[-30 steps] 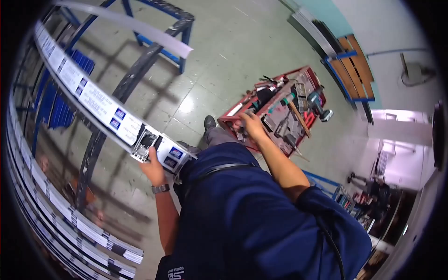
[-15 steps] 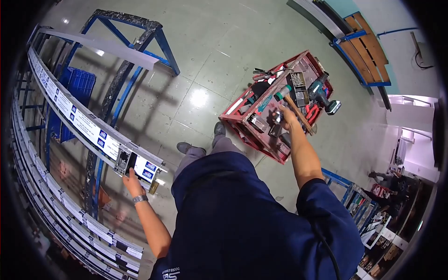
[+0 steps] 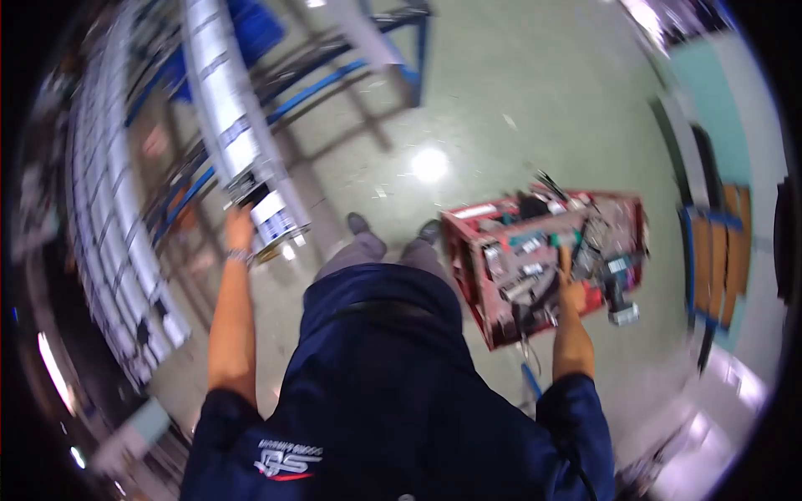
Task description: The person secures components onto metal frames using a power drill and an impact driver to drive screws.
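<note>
A: Where's the work?
B: White profile (image 3: 224, 100) is seen at upper left, run at a slant over the blue-legged stand (image 3: 322, 50). Dark opening (image 3: 255, 196) is cut near its close end. Blue labels can be made out past the opening; text is lost to blur.
A: Left hand (image 3: 240, 227)?
B: Placed at the profile's edge, right by the opening, touching. Fingers are partly hidden and blurred; whether they are closed can't be told.
A: Right hand (image 3: 573, 299)?
B: Held over the tool cart (image 3: 469, 242). Fingers are closed around the wooden handle of the mallet (image 3: 565, 257); green is seen at its head end. Mallet is lying within the cart's outline.
A: What's around it?
B: Red-handled tool (image 3: 594, 296) is seen just beside the right hand, cordless drill (image 3: 616, 288) farther right, at the cart's edge. Rest of the tools are mixed together, too smeared to name.
A: Farther out?
B: Long profiles (image 3: 104, 192) are lined up side by side at far left. Blue crate (image 3: 252, 32) is seen beyond the white profile. Wooden slats (image 3: 717, 267) are framed in blue at far right. Two shoes (image 3: 358, 223) are planted on the floor (image 3: 418, 125) between stand and cart.
</note>
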The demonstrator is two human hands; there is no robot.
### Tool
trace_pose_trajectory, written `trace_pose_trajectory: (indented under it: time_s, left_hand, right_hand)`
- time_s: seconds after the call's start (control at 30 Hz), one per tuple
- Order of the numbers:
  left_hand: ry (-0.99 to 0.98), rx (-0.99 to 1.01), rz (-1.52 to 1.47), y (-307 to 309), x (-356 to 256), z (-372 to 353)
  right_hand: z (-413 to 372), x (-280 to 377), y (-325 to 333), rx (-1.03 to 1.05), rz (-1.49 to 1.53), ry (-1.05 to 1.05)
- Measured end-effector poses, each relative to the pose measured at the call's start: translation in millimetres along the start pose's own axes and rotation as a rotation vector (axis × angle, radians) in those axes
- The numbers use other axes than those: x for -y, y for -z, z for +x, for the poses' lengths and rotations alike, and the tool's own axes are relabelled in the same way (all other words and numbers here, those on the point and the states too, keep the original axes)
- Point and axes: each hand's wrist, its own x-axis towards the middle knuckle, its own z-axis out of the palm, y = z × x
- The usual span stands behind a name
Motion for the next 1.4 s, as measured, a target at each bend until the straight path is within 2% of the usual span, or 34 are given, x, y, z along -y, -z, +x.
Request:
trace_pose_trajectory:
  time_s: [0.03, 0.07, 0.1, 0.13, 0.17, 0.2, 0.3, 0.33, 0.37, 0.4, 0.43, 0.47, 0.5, 0.63, 0.67, 0.7, 0.73, 0.77, 0.97, 1.03, 1.13, 1.4]
  left_hand:
    - [0.075, 0.003, -0.242, 9.3, -29.8, -14.4]
    - [0.083, -0.029, -0.257, -1.0, -17.3, -7.0]
    - [0.111, -0.013, -0.299, -8.9, -9.3, -2.7]
    - [0.109, 0.004, -0.341, 2.5, -31.6, -14.9]
    - [0.100, 0.024, -0.383, -4.5, -19.1, -9.8]
    - [0.130, 0.072, -0.353, 3.6, -27.2, -14.2]
    - [0.123, 0.054, -0.112, 38.2, -70.9, -38.2]
    - [0.122, 0.031, -0.102, 36.2, -68.0, -38.9]
    - [0.125, 0.013, -0.091, 34.0, -63.9, -39.9]
    - [0.156, 0.037, -0.031, 42.6, -71.7, -43.8]
    - [0.158, 0.020, -0.097, 44.3, -73.8, -47.6]
    - [0.164, 0.013, -0.126, 45.6, -74.2, -50.1]
    - [0.164, 0.010, -0.155, 45.7, -73.8, -49.9]
    - [0.159, 0.007, -0.201, 41.1, -69.6, -49.2]
    - [0.149, -0.025, -0.199, 30.8, -63.9, -47.6]
    - [0.166, -0.004, -0.232, 28.5, -63.6, -47.1]
    - [0.191, 0.001, -0.258, 34.8, -70.2, -50.1]
    - [0.214, 0.009, -0.287, 41.0, -74.9, -51.9]
    - [0.295, 0.301, -0.378, 39.2, -62.0, -41.5]
    - [0.214, 0.199, -0.309, 33.6, -60.1, -37.6]
    - [0.220, 0.204, -0.297, 42.6, -67.3, -37.1]
    - [0.214, 0.230, -0.275, 52.2, -73.8, -37.5]
  right_hand:
    - [-5.7, 1.6, 4.8, -0.062, 0.013, 0.017]
    - [1.7, -1.7, 2.4, -0.099, 0.044, -0.005]
    - [27.4, -17.4, -12.3, -0.175, 0.032, 0.063]
    - [32.6, -20.8, -11.1, -0.201, 0.085, 0.101]
    - [36.0, -17.2, -5.6, -0.155, 0.065, 0.100]
    - [35.4, -15.8, 3.8, -0.129, 0.014, 0.147]
    - [36.0, 1.2, 32.2, -0.140, -0.052, 0.230]
    - [-0.2, 32.8, 57.5, -0.268, -0.002, 0.234]
    - [-24.7, 61.0, 72.5, -0.354, 0.113, 0.360]
    - [-40.3, 91.1, 80.0, -0.304, 0.284, 0.517]
    - [-59.9, 123.6, 85.5, -0.245, 0.454, 0.669]
    - [-96.9, 168.0, 91.9, -0.128, 0.586, 0.714]
    - [-138.0, 212.2, 91.6, -0.060, 0.749, 0.980]
    - [-294.9, 365.1, 67.4, 0.524, 0.674, 1.115]
    - [-331.1, 393.8, 56.1, 0.549, 0.637, 1.213]
    - [-358.3, 416.5, 48.2, 0.488, 0.516, 1.332]
    - [-375.8, 436.3, 36.6, 0.511, 0.492, 1.338]
    - [-386.6, 453.2, 29.7, 0.691, 0.565, 1.189]
    - [-427.4, 485.4, 60.3, 0.473, 0.278, 1.147]
    - [-436.6, 490.9, 64.4, 0.349, 0.195, 1.162]
    - [-426.9, 497.3, 48.1, 0.314, 0.171, 1.154]
    - [-429.7, 499.0, 48.1, 0.360, 0.133, 1.133]
